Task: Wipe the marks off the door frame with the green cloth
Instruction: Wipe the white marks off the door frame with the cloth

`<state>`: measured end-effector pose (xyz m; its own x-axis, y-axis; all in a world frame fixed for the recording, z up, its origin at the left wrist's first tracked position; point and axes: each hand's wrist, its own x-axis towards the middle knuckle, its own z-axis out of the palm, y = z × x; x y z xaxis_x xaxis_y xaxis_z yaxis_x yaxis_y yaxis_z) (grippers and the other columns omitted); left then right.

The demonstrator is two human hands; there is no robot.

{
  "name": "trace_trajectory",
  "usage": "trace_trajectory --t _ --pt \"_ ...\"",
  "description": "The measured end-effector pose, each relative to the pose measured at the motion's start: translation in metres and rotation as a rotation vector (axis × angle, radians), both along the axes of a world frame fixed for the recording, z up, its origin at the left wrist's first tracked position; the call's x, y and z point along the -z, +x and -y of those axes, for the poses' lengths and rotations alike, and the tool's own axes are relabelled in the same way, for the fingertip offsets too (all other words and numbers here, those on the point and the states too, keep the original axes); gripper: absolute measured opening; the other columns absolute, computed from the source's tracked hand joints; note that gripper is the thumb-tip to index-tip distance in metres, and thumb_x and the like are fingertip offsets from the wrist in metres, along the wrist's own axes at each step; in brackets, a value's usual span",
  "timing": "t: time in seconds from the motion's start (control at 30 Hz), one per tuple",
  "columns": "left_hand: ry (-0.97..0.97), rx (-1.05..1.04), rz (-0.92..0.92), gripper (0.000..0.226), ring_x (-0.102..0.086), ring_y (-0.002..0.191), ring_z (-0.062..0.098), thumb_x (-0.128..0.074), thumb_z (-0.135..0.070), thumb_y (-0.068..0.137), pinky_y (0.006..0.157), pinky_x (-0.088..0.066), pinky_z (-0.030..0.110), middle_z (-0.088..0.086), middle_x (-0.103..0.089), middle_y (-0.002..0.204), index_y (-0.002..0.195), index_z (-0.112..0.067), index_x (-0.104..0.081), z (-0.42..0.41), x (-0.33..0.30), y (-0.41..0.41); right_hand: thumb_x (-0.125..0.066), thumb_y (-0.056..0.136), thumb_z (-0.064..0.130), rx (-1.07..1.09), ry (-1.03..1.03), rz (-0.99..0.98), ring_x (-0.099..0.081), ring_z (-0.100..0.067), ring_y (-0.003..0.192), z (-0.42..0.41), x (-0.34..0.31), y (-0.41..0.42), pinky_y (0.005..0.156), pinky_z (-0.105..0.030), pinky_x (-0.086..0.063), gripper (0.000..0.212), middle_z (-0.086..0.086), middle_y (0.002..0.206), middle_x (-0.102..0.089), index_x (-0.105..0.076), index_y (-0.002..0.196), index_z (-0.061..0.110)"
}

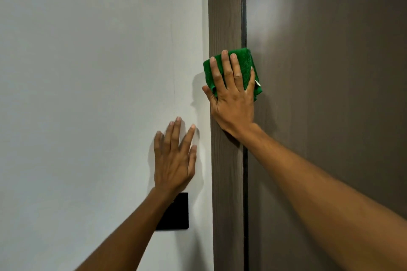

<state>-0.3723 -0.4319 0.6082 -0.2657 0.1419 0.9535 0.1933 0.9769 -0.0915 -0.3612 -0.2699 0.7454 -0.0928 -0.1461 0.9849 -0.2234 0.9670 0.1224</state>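
Right hand [233,99] flat, fingers spread, pressing green cloth [242,66] onto door frame [224,17]; cloth overhangs frame's edges toward door [330,72]. I see left hand [174,160] splayed on white wall [88,72], above black plate [178,213].

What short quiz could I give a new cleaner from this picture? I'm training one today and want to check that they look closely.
1. True or false: the left hand holds the green cloth.
2. Which surface is the cloth pressed on: A) the white wall, B) the brown door frame, C) the black wall plate?
3. Fill in: the left hand lies flat on the ____.

Key
1. False: the right hand presses it with spread fingers.
2. B, overlapping onto the door.
3. Wall, above the black plate.
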Motion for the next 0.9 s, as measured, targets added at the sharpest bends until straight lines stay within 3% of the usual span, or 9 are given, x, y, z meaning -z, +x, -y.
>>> trace_trajectory --t 0.27,0.57,0.67,0.77,0.83,0.9 --pt "-0.037 -0.012 0.06 0.064 -0.002 0.151 0.025 -0.037 -0.046 0.096 0.122 -0.002 0.048 0.01 -0.009 0.163 0.152 -0.024 -0.018 0.016 0.042 -0.003 -0.034 0.098 0.051 -0.008 -0.066 0.075 -0.011 -0.021 0.148 0.004 0.095 0.007 0.118 -0.057 -0.005 0.061 -0.007 0.16 -0.018 -0.02 0.15 0.022" --pt "0.039 0.056 0.108 0.059 -0.005 0.151 0.024 -0.021 -0.053 0.098 0.122 -0.002 0.047 0.009 -0.012 0.163 0.151 -0.028 -0.024 0.012 0.038 0.004 -0.035 0.094 0.055 -0.016 -0.152 0.277 0.002 -0.02 0.149 0.01 0.202 0.021 0.119 -0.052 0.002 0.075 -0.003 0.161 -0.003 -0.001 0.152 0.023" --pt "0.097 0.16 0.186 0.06 -0.006 0.15 0.021 -0.015 -0.058 0.096 0.121 -0.002 0.045 0.008 -0.015 0.163 0.147 -0.031 -0.034 0.002 0.035 0.026 -0.039 0.091 0.049 -0.123 -0.146 0.403 0.007 -0.019 0.149 0.007 0.207 0.04 0.119 -0.051 0.005 0.079 -0.006 0.162 0.006 0.002 0.152 0.022" --pt "0.132 0.277 0.251 0.059 -0.005 0.15 0.017 -0.019 -0.063 0.094 0.121 -0.002 0.044 0.004 -0.015 0.162 0.139 -0.035 -0.045 -0.015 0.043 0.045 -0.027 0.091 0.044 -0.339 -0.132 0.547 0.017 -0.01 0.147 -0.005 0.198 0.057 0.118 -0.051 0.01 0.07 0.005 0.161 0.015 0.002 0.152 0.028" --pt "0.214 0.334 0.253 0.055 -0.008 0.149 0.019 -0.031 -0.064 0.091 0.119 -0.006 0.045 0.004 -0.017 0.162 0.133 -0.036 -0.051 -0.023 0.041 0.052 -0.018 0.092 0.043 -0.508 -0.189 0.606 0.016 -0.002 0.145 -0.014 0.19 0.065 0.119 -0.051 0.007 0.06 0.014 0.16 0.011 -0.006 0.15 0.035" --pt "0.267 0.343 0.23 0.051 -0.012 0.148 0.021 -0.042 -0.063 0.087 0.117 -0.013 0.048 0.006 -0.02 0.161 0.128 -0.035 -0.055 -0.031 0.037 0.052 -0.023 0.095 0.034 -0.59 -0.247 0.594 0.005 0.001 0.146 -0.021 0.183 0.069 0.121 -0.05 -0.003 0.052 0.017 0.159 -0.004 -0.022 0.147 0.036"
